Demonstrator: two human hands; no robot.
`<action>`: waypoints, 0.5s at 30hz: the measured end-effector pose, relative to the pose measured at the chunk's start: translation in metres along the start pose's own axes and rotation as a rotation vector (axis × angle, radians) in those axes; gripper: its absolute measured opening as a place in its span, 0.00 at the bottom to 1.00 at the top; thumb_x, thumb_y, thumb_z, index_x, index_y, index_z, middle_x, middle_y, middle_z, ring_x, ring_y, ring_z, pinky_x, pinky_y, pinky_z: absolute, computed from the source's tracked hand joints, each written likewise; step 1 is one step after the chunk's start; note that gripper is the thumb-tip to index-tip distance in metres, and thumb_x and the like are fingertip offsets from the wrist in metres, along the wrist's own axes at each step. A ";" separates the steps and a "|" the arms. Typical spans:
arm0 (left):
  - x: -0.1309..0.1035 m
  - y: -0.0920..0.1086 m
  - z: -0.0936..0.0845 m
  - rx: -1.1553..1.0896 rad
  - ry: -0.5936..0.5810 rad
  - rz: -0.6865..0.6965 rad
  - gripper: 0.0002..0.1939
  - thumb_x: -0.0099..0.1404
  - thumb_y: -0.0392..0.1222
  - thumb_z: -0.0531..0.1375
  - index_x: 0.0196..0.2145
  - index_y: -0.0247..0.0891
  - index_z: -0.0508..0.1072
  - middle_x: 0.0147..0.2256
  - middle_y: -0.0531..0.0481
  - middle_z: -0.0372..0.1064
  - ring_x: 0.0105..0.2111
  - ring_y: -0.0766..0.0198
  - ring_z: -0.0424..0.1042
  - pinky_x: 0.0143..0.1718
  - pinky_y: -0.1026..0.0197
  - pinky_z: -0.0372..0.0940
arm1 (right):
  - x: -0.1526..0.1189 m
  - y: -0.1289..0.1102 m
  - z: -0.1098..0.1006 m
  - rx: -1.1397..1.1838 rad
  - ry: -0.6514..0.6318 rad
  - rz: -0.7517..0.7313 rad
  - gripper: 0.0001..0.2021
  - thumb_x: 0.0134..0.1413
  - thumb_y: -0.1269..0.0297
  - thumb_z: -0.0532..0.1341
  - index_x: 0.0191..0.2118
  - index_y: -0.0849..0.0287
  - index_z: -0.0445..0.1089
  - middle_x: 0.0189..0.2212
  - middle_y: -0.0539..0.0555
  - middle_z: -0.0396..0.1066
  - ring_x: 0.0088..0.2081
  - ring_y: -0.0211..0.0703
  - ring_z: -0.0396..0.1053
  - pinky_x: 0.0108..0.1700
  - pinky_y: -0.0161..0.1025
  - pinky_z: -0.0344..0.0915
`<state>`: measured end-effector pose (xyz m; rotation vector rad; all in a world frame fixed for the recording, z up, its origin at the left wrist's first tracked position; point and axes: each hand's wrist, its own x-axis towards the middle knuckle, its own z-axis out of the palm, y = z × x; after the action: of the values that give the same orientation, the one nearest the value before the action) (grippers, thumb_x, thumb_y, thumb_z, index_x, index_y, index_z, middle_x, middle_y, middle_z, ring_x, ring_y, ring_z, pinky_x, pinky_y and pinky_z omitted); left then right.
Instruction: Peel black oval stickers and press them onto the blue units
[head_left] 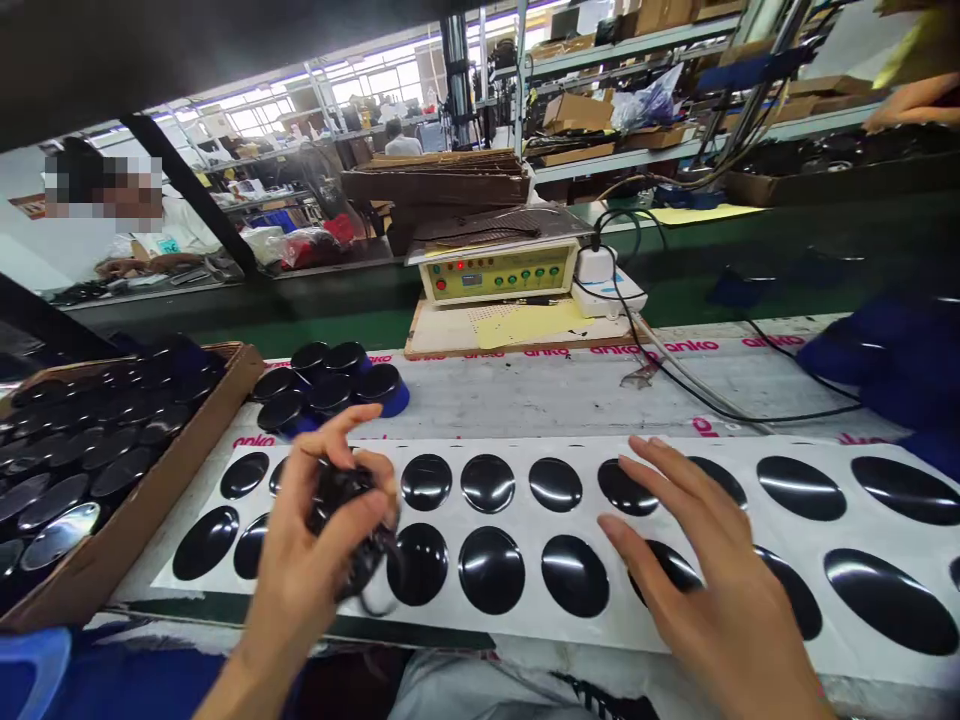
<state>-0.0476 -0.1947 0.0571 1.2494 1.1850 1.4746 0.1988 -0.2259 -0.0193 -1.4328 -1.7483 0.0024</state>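
My left hand (pixel 322 520) is wrapped round a dark, shiny bundle (pixel 356 560), blurred by motion, that I cannot make out. It hovers over the left part of a white sheet (pixel 525 625) bearing two rows of glossy black discs (pixel 491 570). Over the right part of that sheet, my right hand (pixel 697 560) has its fingers spread and holds nothing; its fingertips are near a disc (pixel 628 487) in the back row. Behind my left hand stands a group of black-topped blue round pieces (pixel 382 388).
At the left a cardboard box (pixel 127 500) holds many black-topped pieces. Behind the sheet, a control box (pixel 499 275) sits on a board (pixel 442 330), with cables (pixel 697 400) running right. A person (pixel 165 220) is at the far left; another person's hand (pixel 915 100) shows at upper right.
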 end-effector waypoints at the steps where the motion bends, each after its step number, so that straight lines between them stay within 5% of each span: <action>1: -0.011 -0.002 0.007 -0.069 -0.005 -0.060 0.12 0.55 0.32 0.63 0.32 0.42 0.63 0.55 0.52 0.61 0.39 0.64 0.72 0.27 0.68 0.67 | 0.002 -0.013 -0.003 0.059 0.000 -0.072 0.23 0.61 0.64 0.57 0.61 0.54 0.56 0.61 0.57 0.57 0.61 0.49 0.56 0.61 0.49 0.57; 5: -0.044 -0.016 0.036 -0.401 -0.174 -0.216 0.10 0.62 0.43 0.59 0.43 0.52 0.67 0.62 0.57 0.54 0.62 0.50 0.56 0.51 0.50 0.67 | 0.010 -0.059 -0.004 0.182 -0.196 -0.514 0.25 0.63 0.62 0.54 0.64 0.53 0.51 0.63 0.56 0.56 0.64 0.51 0.51 0.60 0.49 0.59; 10: -0.052 -0.029 0.030 -0.787 -0.433 -0.427 0.36 0.62 0.71 0.40 0.61 0.54 0.56 0.64 0.52 0.50 0.65 0.45 0.44 0.63 0.37 0.44 | 0.032 -0.067 -0.003 0.158 -0.354 -0.773 0.22 0.64 0.67 0.49 0.62 0.63 0.56 0.56 0.60 0.66 0.61 0.48 0.58 0.58 0.42 0.61; 12: -0.052 -0.029 0.016 -0.858 -0.393 -0.372 0.42 0.57 0.75 0.40 0.63 0.52 0.55 0.66 0.53 0.45 0.66 0.44 0.41 0.63 0.38 0.43 | 0.048 -0.060 0.000 0.162 -0.392 -0.713 0.22 0.63 0.72 0.50 0.62 0.63 0.56 0.56 0.61 0.65 0.55 0.44 0.65 0.53 0.35 0.66; 15: -0.055 -0.025 -0.011 -0.818 -0.177 -0.212 0.41 0.57 0.74 0.47 0.63 0.54 0.53 0.67 0.58 0.38 0.67 0.48 0.35 0.64 0.44 0.44 | 0.081 -0.047 0.017 0.197 -0.340 -0.607 0.21 0.61 0.75 0.52 0.58 0.59 0.61 0.54 0.63 0.62 0.42 0.39 0.72 0.39 0.31 0.71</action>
<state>-0.0501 -0.2446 0.0213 0.6446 0.4737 1.4273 0.1528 -0.1685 0.0413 -0.7489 -2.3329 0.0963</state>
